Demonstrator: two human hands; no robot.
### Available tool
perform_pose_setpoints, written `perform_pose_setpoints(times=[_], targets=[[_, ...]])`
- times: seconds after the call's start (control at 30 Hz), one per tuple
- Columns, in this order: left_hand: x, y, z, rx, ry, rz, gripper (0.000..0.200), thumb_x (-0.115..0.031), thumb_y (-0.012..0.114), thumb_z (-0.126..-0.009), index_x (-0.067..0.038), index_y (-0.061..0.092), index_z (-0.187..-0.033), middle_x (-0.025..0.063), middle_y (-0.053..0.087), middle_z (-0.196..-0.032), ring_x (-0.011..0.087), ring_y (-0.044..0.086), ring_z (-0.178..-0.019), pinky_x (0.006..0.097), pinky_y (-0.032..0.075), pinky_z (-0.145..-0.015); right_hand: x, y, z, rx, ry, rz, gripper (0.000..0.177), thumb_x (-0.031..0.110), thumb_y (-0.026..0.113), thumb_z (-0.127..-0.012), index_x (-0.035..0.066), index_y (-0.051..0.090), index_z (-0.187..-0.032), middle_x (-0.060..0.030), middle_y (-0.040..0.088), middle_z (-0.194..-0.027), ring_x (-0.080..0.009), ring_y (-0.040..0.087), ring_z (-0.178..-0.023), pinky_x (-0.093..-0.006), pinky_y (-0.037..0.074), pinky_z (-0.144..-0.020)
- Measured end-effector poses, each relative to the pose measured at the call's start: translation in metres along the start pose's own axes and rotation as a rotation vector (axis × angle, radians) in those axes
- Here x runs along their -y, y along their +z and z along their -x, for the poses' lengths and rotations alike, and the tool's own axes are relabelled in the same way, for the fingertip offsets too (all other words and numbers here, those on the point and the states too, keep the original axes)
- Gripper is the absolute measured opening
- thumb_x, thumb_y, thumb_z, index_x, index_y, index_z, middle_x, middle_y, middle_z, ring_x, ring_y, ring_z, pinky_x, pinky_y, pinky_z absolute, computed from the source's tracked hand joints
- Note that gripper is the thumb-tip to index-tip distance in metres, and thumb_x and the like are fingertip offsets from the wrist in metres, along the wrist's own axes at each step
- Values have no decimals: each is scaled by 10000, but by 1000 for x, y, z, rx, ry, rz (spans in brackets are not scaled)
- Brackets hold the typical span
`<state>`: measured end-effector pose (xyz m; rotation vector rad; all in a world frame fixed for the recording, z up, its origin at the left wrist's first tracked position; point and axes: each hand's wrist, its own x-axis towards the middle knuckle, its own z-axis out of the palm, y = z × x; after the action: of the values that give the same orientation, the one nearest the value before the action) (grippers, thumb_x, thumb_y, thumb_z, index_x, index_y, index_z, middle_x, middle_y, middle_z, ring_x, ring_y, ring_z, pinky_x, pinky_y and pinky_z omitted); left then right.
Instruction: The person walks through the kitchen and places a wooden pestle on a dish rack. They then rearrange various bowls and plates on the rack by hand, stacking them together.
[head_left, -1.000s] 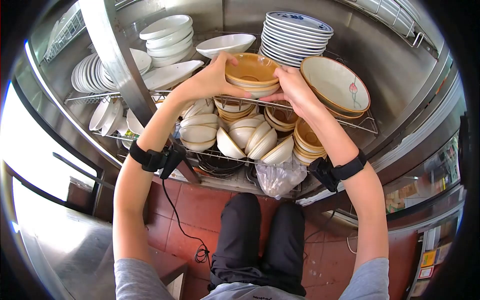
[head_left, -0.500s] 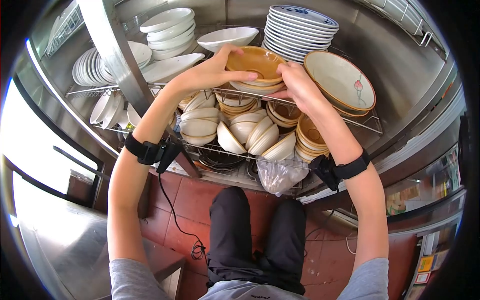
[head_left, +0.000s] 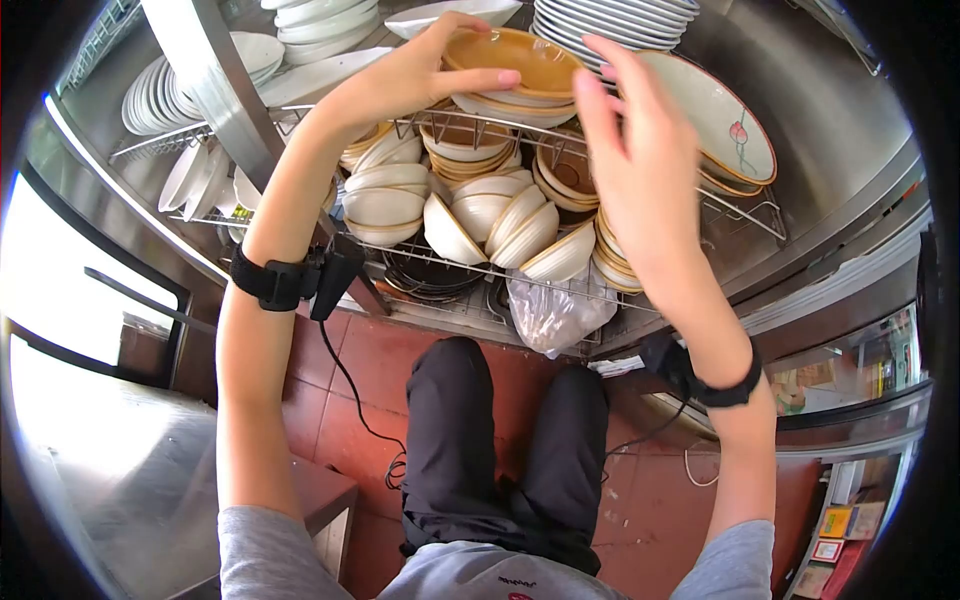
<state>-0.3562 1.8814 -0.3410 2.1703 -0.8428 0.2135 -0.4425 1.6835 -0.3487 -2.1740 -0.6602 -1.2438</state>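
Left arm is stretched up and forward, and the left hand [head_left: 425, 72] has hold of the brown bowl [head_left: 520, 58]: thumb laid flat across the near rim, the other fingers curled round the far side. The bowl sits at the top of a short bowl stack [head_left: 512, 103] on the upper wire rack [head_left: 750, 208], just left of the big flower-painted bowl [head_left: 722, 112] and right in front of the tall stack of plates [head_left: 620, 15].

The right arm is raised too, but the right hand [head_left: 640, 150] is wide open, fingers spread and pointing up, palm turned toward the rack. It isn't touching anything, just hanging in the air beside the brown bowl and in front of the flower bowl.

Compared with half a second ago, both hands were clamped on that bowl, one on each side. Now the right one has let go and pulled back toward the camera, while the left grip looks the same. The whole shelf also sits higher in the view than it did.

Underneath, the lower rack [head_left: 440, 262] is packed with small bowls [head_left: 480, 215] tipped on edge, with a plastic bag [head_left: 555, 310] hanging below. Both wrists have a black wristband [head_left: 272, 282].
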Motion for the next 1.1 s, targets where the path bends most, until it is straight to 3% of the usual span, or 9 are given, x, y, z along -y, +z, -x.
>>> perform_pose_setpoints(times=[0.3, 0.37, 0.57, 0.73, 0.8, 0.87, 0.97, 1.03, 1.1], targets=[[-28, 2, 12, -150, -70, -15, 630, -464, 528, -884, 6, 372, -1275, 202, 505, -1178, 247, 484, -1095, 329, 404, -904, 44, -116, 98, -14, -292, -492, 348, 375, 318, -955, 137, 560, -881, -40, 590, -730, -197, 486, -611, -299, 402, -551], [-15, -2, 14, -183, -97, 221, 569, -402, 500, -911, 6, 376, -1288, 199, 481, -1215, 253, 488, -1105, 333, 424, -915, 27, -129, 95, 197, -495, -601, 248, 325, 435, -914, 177, 505, -1101, -48, 599, -862, -236, 501, -699, -297, 444, -556], [-33, 23, 15, -317, -31, 168, 475, -299, 500, -919, 13, 398, -1262, 225, 440, -1256, 289, 463, -1162, 357, 447, -921, 55, -160, 102, 394, 87, -491, 333, 263, 473, -887, 212, 468, -1215, -38, 533, -895, -205, 429, -688, -236, 363, -439], [-5, 15, 5, -413, 96, 126, 481, -309, 491, -918, 73, 411, -1200, 272, 478, -1212, 314, 512, -1098, 397, 466, -888, 36, -136, 119, 79, -204, -545, 329, 261, 475, -888, 245, 474, -1217, -16, 519, -868, -181, 409, -664, -208, 342, -501], [-4, 14, 8, -470, 94, 65, 623, -348, 525, -901, 68, 304, -1308, 271, 401, -1312, 347, 419, -1218, 463, 397, -986, 35, -132, 117, 64, -229, -514, 342, 281, 471, -890, 241, 467, -1230, 3, 520, -842, -171, 412, -675, -220, 353, -504], [6, 22, 11, -777, 207, -88, 451, -293, 555, -892, 12, 486, -1216, 150, 549, -1120, 225, 515, -1066, 320, 396, -932, 44, -129, 123, 63, -126, -400, 358, 303, 466, -894, 234, 458, -1245, 15, 527, -831, -164, 417, -695, -230, 369, -512], [16, 33, 38, -1111, 362, -510, 245, -81, 515, -890, 6, 637, -1083, 95, 668, -924, 160, 615, -856, 215, 449, -792, 26, -118, 144, -55, -147, -276, 297, 362, 351, -940, 154, 560, -900, -27, 556, -642, -190, 442, -570, -300, 378, -515], [14, 53, 39, -1345, 599, -199, 164, 32, 522, -826, 54, 653, -922, 90, 656, -796, 139, 586, -681, 216, 445, -636, 0, -96, 134, 152, -174, -282, 175, 209, 455, -864, 81, 575, -858, -63, 569, -670, -210, 492, -586, -301, 407, -522], [2, 97, 57, -1259, 437, -56, 172, -11, 638, -778, 31, 584, -937, 99, 638, -849, 143, 587, -775, 226, 464, -670, -27, -65, 125, 297, -83, -250, 63, 56, 559, -788, 8, 589, -817, -98, 581, -698, -230, 542, -602, -303, 436, -530]])
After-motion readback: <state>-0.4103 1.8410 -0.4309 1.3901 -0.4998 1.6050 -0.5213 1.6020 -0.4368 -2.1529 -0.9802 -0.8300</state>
